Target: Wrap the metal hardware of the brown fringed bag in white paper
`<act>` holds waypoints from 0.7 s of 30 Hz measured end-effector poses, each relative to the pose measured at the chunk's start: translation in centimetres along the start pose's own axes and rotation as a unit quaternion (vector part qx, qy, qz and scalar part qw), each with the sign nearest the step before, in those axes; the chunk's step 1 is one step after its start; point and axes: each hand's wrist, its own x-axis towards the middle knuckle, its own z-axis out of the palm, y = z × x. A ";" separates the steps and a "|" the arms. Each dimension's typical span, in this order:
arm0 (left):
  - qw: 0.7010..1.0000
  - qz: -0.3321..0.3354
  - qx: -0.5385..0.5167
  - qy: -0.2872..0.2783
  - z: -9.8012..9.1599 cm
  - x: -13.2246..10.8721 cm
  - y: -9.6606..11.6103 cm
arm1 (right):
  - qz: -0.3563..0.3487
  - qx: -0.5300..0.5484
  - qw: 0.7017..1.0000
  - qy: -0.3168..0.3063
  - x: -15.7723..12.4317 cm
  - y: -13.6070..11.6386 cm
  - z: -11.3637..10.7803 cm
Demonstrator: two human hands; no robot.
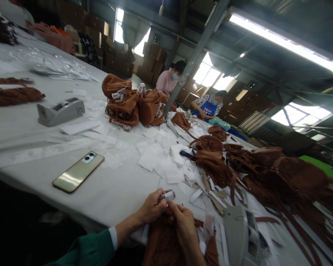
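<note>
Near the table's front edge, my left hand (153,206) is closed round a small white wrapped piece (170,194), its end sticking out past the fingers. My right hand (185,221) is closed too, thumb and forefinger pinching at the lower edge of that wrapping. Under both hands a brown leather bag (163,245) with fringe lies partly over the edge, its lower part cut off by the frame. To its right hangs a strap end wrapped in clear plastic (209,226). A grey tape dispenser (238,232) stands right of my right hand.
Paper sheets (155,155) are strewn mid-table. A phone (79,171) and a second tape dispenser (61,111) lie left. Brown bags stand in a pile (122,103) and heap up at right (280,170). Two people (168,82) work across the table beside a metal post (195,48).
</note>
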 end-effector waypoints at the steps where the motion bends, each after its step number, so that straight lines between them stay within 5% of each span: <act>1: 1.000 0.001 0.000 0.001 0.0 0.0 0.0 | -0.007 -0.005 1.000 0.005 0.1 0.2 0.0; 8: 0.995 -0.058 -0.078 -0.010 -0.4 0.4 0.0 | -0.080 -0.108 0.990 0.039 0.5 0.5 0.4; 13: 0.973 -0.121 -0.191 -0.035 -1.0 0.8 -0.3 | -0.169 -0.262 0.947 0.072 1.1 -0.8 0.7; 21: 0.948 -0.137 -0.283 -0.040 -0.8 1.1 0.0 | -0.258 -0.340 0.904 0.019 1.7 -1.3 0.1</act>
